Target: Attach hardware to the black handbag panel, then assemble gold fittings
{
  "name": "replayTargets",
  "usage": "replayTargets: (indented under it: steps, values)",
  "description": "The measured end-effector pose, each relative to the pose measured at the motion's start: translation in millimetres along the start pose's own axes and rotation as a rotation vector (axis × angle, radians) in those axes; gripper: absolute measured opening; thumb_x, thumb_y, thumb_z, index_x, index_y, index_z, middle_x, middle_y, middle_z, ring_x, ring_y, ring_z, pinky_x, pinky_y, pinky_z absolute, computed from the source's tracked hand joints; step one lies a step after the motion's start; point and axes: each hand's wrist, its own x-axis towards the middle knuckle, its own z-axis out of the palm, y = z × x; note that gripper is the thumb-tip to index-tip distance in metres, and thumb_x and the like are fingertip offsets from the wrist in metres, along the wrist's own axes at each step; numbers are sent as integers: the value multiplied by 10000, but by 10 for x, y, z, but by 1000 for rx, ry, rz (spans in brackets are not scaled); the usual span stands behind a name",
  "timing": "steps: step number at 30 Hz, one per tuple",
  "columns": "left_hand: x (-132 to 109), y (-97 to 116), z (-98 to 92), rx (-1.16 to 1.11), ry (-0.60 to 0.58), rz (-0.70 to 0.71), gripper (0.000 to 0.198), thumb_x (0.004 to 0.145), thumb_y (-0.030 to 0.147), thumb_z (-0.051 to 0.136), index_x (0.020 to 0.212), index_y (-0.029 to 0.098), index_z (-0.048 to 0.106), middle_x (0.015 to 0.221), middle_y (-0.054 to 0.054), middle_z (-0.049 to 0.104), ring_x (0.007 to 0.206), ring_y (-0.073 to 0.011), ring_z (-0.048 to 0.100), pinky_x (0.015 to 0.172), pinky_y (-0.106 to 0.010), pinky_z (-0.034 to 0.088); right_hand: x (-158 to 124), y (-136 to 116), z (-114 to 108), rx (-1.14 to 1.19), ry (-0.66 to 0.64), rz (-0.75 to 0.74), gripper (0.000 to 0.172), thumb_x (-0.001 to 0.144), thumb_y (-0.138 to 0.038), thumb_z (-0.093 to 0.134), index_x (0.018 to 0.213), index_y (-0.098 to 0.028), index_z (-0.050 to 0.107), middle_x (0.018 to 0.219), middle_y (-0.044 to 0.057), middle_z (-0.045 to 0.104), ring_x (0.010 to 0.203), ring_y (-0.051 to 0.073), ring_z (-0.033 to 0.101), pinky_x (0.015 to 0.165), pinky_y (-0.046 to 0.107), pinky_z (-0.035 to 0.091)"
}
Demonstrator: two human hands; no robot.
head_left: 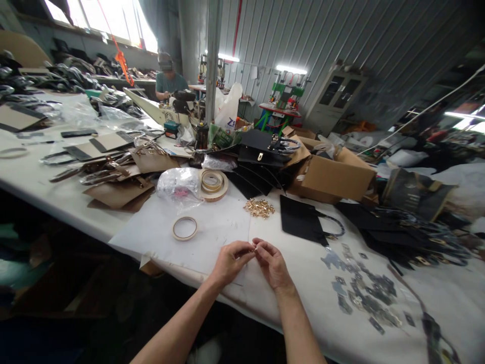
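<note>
My left hand point(232, 262) and my right hand point(273, 264) meet over the front of the white table point(220, 247). Their fingertips are pinched together on a tiny, shiny piece point(255, 248), too small to name. Just beyond the hands lies a heap of small gold-coloured metal fittings point(259, 208). To the right of that heap, a black bag panel point(303, 218) with a looped handle lies flat. A roll of tape point(185, 228) rests on the white sheet to the left. Many thin grey metal plates point(367, 293) are scattered right of my right hand.
Brown bag pieces point(121, 189) and a clear plastic bag point(180, 187) lie at the left. Black bags point(261, 151) and an open cardboard box point(333, 174) stand at the back. More black bag pieces point(394, 232) are piled right. A person point(170, 81) sits beyond the table.
</note>
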Motion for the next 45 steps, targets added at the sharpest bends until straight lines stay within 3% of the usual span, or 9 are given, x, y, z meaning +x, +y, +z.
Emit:
replayTargets:
  steps: [7, 9, 14, 19, 25, 32, 36, 40, 45]
  values:
    - [20, -51, 0, -169, 19, -98, 251, 883, 365, 755, 1055, 184, 737, 1047, -76, 779, 985, -222, 725, 900, -314, 562, -5, 8, -21, -62, -101, 11, 140, 773, -319, 859, 791, -232, 750, 1251, 17, 675, 1089, 198, 638, 998, 310, 501]
    - [35, -65, -5, -231, 1, -125, 267, 865, 372, 773, 1042, 175, 736, 1056, -86, 779, 996, -228, 725, 913, -322, 558, 7, -1, -19, -56, -137, 15, 152, 783, -318, 854, 873, -249, 753, 1240, 18, 679, 1118, 204, 633, 1029, 331, 488]
    - [82, -86, -31, -401, -49, -202, 356, 804, 380, 837, 1060, 154, 734, 1090, -112, 783, 1033, -244, 722, 926, -332, 546, 25, -25, -9, -40, -158, -8, 385, 761, -341, 880, 1107, -303, 715, 1120, 24, 715, 1096, 209, 653, 1006, 359, 512]
    - [126, -81, -87, -506, -69, -321, 432, 751, 374, 888, 1084, 140, 744, 1032, -99, 791, 943, -197, 721, 879, -289, 529, -13, 52, -43, -67, 10, -147, 271, 791, -412, 850, 1023, -303, 765, 1027, 9, 709, 913, 168, 649, 868, 313, 550]
    - [149, -30, -177, -582, -169, -421, 450, 731, 383, 905, 1076, 128, 770, 936, -77, 778, 818, -138, 687, 758, -222, 487, -50, 52, 3, -382, -89, -273, 210, 884, -428, 748, 1027, -280, 788, 946, 12, 667, 811, 160, 582, 784, 303, 513]
    - [157, -11, -210, -590, -230, -437, 476, 704, 395, 919, 1069, 120, 785, 941, -97, 780, 806, -151, 687, 746, -237, 488, -106, -25, 124, -566, -156, -364, 192, 944, -412, 675, 1050, -284, 769, 1033, 32, 630, 914, 185, 603, 808, 296, 520]
    - [138, -39, -178, -517, -194, -385, 484, 705, 428, 912, 1069, 135, 780, 982, -98, 788, 873, -194, 719, 814, -290, 526, -151, -36, 162, -607, -97, -395, 177, 959, -405, 655, 1001, -272, 764, 1025, 39, 625, 921, 191, 609, 815, 299, 522]
    - [120, -51, -101, -502, -31, -367, 490, 671, 400, 936, 1037, 136, 744, 1023, -110, 794, 933, -224, 740, 869, -326, 558, -166, -60, 147, -550, -54, -360, 234, 945, -436, 667, 1056, -260, 774, 1095, 53, 648, 884, 187, 605, 791, 307, 518]
    - [86, -65, -18, -435, 50, -272, 456, 665, 400, 937, 968, 131, 728, 966, -107, 795, 924, -231, 744, 882, -352, 579, -145, -66, 134, -535, -17, -318, 278, 912, -466, 700, 1054, -241, 781, 879, 26, 691, 753, 171, 579, 719, 297, 487]
